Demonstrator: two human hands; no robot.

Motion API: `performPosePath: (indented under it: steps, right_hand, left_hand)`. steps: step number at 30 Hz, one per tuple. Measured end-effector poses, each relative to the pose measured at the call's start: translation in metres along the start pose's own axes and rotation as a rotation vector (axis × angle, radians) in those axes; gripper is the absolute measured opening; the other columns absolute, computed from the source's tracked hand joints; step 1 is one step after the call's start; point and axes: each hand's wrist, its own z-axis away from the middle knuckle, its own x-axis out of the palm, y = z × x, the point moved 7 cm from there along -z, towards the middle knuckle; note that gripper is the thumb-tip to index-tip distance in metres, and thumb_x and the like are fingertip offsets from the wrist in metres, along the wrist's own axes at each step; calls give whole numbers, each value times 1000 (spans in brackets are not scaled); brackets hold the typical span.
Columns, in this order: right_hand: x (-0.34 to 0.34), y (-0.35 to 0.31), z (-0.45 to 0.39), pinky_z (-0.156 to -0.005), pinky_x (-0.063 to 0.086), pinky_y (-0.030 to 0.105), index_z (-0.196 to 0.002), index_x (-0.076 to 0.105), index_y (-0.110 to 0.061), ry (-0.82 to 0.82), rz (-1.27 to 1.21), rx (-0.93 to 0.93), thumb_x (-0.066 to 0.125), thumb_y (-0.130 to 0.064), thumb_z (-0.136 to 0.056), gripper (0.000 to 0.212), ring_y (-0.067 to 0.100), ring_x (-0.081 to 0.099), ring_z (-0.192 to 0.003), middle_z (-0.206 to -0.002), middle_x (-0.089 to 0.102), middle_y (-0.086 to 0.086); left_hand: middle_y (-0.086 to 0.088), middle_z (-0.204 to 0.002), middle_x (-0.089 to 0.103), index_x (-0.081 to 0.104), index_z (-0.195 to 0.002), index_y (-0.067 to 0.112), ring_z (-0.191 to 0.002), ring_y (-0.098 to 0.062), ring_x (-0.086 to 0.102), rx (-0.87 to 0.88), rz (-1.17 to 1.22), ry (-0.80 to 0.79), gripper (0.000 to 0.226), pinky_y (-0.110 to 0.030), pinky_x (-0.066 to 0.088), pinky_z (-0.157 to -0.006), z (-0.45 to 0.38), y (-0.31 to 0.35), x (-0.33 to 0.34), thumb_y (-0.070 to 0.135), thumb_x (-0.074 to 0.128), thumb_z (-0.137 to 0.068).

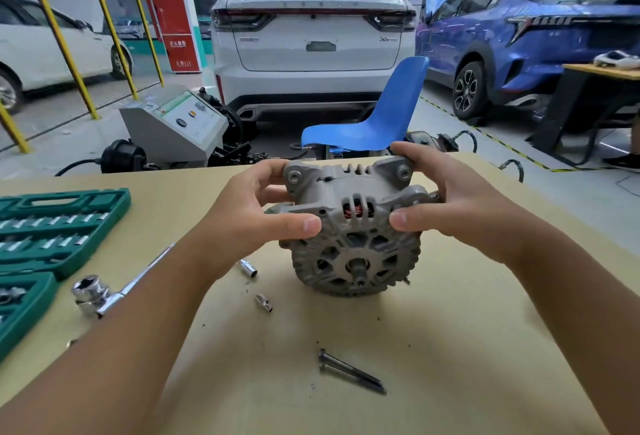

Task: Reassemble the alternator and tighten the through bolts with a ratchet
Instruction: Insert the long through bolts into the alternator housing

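Observation:
A grey cast alternator (353, 226) stands on its edge on the tan table (450, 330), its shaft end facing me and copper windings showing through the slots. My left hand (252, 216) grips its left side, thumb on the front housing. My right hand (446, 199) grips the right side, fingers curled over the top mounting ear. Two dark through bolts (349, 370) lie side by side on the table in front. A chrome ratchet (114, 289) with a socket fitted lies to the left, partly behind my left forearm.
A green socket case (59, 226) lies open at the table's left edge. Two loose small sockets (247, 266) (264, 302) rest near the alternator. Beyond the table stand a blue chair (381, 116), a grey machine (173, 123) and parked cars.

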Motion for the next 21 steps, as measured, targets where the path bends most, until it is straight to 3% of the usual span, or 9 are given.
performPosePath:
  steps: [2, 5, 9, 12, 14, 15, 17, 19, 21]
  right_hand:
    - [0, -2, 1, -50, 41, 11, -149, 46, -41, 14, -19, 7, 78, -55, -57, 98, -2, 60, -68, -139, 57, -20]
    - [2, 1, 2, -47, 39, 12, -138, 56, -41, 118, -115, 0, 73, -60, -61, 81, 0, 64, -71, -128, 65, -16]
    - [7, 2, 2, -52, 45, 9, -135, 60, -32, 197, -186, -54, 75, -52, -59, 80, -4, 65, -76, -125, 65, -9]
    - [4, -3, 5, -65, 60, 29, -137, 59, -31, 178, -142, -69, 84, -49, -53, 89, 22, 73, -93, -130, 63, -4]
    - [3, -9, 9, -70, 64, 47, -137, 57, -34, 149, -52, -103, 92, -45, -44, 100, 35, 73, -84, -128, 61, -4]
    - [4, -12, 12, -65, 62, 49, -136, 57, -37, 122, -23, -126, 95, -44, -40, 104, 39, 69, -72, -123, 62, -4]
    - [3, -16, 20, -46, 48, 44, -133, 55, -42, 53, 22, -177, 100, -41, -37, 106, 37, 49, -53, -105, 66, -8]
    - [0, -19, 31, -42, 39, 29, -136, 50, -44, -7, 120, -200, 101, -45, -37, 111, 17, 39, -48, -92, 65, -22]
    - [-6, -25, 37, -51, 42, 17, -140, 42, -53, 9, 254, -174, 99, -55, -32, 123, 5, 44, -53, -114, 62, -29]
  left_hand:
    - [9, -115, 73, 69, -119, 30, -110, -19, 69, 4, -88, 48, 76, -34, 60, -65, -1, 2, 0, 50, 92, -50]
    - [12, -113, 72, 69, -119, 35, -103, -16, 69, -12, -187, 85, 79, -38, 62, -77, -1, 6, 0, 65, 87, -48]
    - [17, -107, 69, 68, -117, 39, -72, -11, 70, -20, -289, 51, 76, -21, 54, -59, -1, 13, 0, 70, 83, -50]
    - [10, -101, 70, 69, -116, 39, -71, -19, 69, -28, -186, 1, 68, -36, 60, -63, 2, 10, 4, 48, 91, -53]
    - [5, -91, 72, 66, -117, 41, -70, -25, 67, -22, -151, -31, 74, -42, 60, -64, 6, 9, 3, 37, 96, -50]
    - [2, -87, 72, 64, -119, 42, -70, -29, 67, -12, -155, -51, 78, -44, 59, -63, 9, 9, 1, 33, 98, -49]
    - [-6, -88, 71, 59, -125, 39, -71, -38, 67, 12, -155, -91, 89, -50, 59, -59, 16, 10, -1, 27, 102, -47]
    - [-7, -94, 69, 55, -129, 36, -71, -43, 65, 64, -177, -107, 95, -55, 58, -57, 24, 14, 2, 26, 104, -48]
    - [-4, -88, 68, 55, -128, 36, -70, -41, 64, 137, -241, -72, 96, -58, 56, -57, 30, 21, 7, 31, 104, -46]
